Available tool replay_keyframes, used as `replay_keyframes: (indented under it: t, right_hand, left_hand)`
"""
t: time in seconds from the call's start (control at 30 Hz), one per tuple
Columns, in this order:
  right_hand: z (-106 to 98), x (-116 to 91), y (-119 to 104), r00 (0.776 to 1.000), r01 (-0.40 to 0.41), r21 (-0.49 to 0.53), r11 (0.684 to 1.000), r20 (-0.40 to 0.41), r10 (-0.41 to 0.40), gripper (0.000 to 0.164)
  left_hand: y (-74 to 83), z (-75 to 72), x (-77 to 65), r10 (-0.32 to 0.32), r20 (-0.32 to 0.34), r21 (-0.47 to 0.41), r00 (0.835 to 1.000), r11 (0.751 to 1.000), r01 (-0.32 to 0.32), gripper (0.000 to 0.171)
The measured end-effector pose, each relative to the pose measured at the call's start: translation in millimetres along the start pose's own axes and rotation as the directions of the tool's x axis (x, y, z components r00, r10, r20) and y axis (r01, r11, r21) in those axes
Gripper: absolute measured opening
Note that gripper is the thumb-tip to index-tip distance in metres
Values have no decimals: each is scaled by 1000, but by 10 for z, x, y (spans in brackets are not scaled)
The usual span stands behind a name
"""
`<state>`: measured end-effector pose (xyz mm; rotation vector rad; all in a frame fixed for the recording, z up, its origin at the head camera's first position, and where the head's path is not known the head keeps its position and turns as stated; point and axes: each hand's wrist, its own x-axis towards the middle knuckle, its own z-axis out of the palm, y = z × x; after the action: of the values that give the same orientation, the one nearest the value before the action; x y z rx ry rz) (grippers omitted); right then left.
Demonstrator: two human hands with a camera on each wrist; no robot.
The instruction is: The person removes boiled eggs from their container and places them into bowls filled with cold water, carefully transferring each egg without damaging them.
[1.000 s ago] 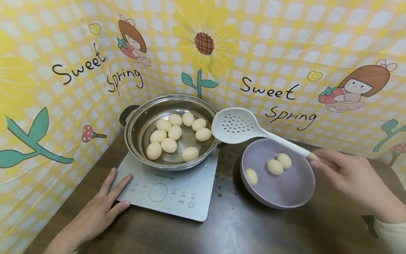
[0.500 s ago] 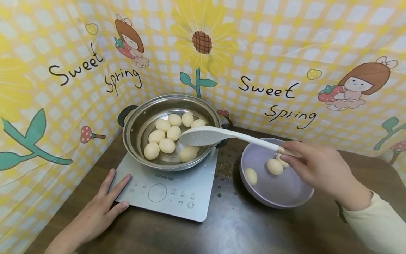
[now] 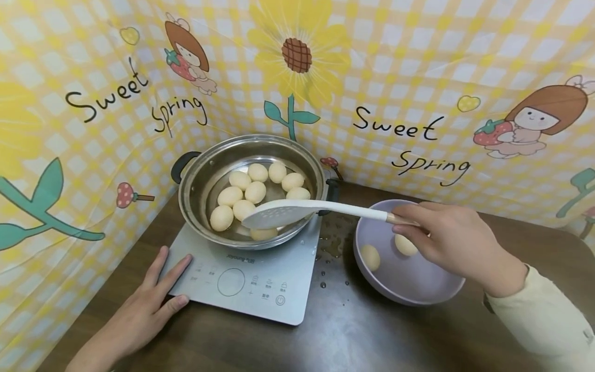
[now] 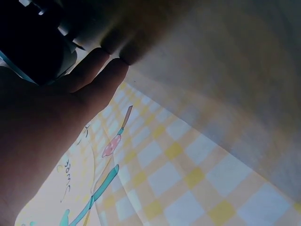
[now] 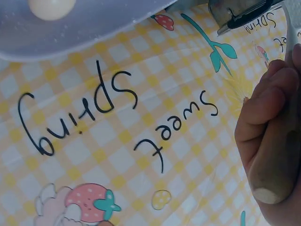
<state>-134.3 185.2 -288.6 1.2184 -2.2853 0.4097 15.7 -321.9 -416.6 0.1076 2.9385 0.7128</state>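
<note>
My right hand (image 3: 451, 240) grips the wooden end of a white slotted spoon (image 3: 288, 209); its rounded wooden handle end (image 5: 275, 181) shows in the right wrist view. The spoon's head is tilted inside a steel pot (image 3: 200, 230), over a pale egg (image 3: 264, 234) near the front wall and partly covering it. Several more eggs (image 3: 230, 196) lie on the pot's bottom. My left hand (image 3: 144, 305) lies with fingers spread at the left edge of a white induction cooker (image 3: 232, 305), which bears the pot. In the left wrist view, that hand's fingers (image 4: 101, 77) look straight.
A purple bowl (image 3: 404, 289) stands right of the cooker, holding eggs (image 3: 370, 257) partly hidden under my right hand. Water drops (image 3: 330, 248) dot the dark wooden table (image 3: 362, 341) between cooker and bowl. A yellow checked cloth (image 3: 395, 51) hangs close behind the pot.
My right hand has moved left, bringing the spoon from above the bowl's left side down into the pot and toward the front egg, which has shifted slightly left. My left hand stays put.
</note>
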Motion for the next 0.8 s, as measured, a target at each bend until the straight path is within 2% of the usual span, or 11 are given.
replay_keyframes:
  t: [0.13,0.23,0.5,0.53,0.6,0.73,0.77,0.8]
  right_hand:
    - [33,88,-26,998,21,-35,999,-54,-23,48]
    - [88,148,-54,997,36,-34,999,-61,-38,48]
    - [216,264,-104,997,71,-39,997,-12,-72,48]
    - [222,273,-107,997,75,-42,996,-3,-75,42]
    - [237,287,-116,996,92,-45,995,11,-92,42]
    - [256,288,-141,993,104,-39,994,56,-102,43]
    - [257,291,-148,993,105,-32,994,62,-103,49]
    - [252,295,-153,993,99,-26,995,74,-97,45]
  left_hand:
    - [-3,-4,-1,15,-16,3,1000,1000,-15,74]
    - [-7,-5,-6,21,-21,5,1000,1000,-21,74]
    - [-23,2,-30,7,-23,5,1000,1000,-7,74]
    - [-24,3,-30,7,-23,4,1000,1000,-7,74]
    - [-27,8,-29,6,-23,5,1000,1000,-6,74]
    - [-24,7,-19,10,-23,3,1000,1000,-10,74]
    - [-22,5,-13,12,-24,3,1000,1000,-12,74]
    - [-19,2,-7,16,-27,2,1000,1000,-16,74]
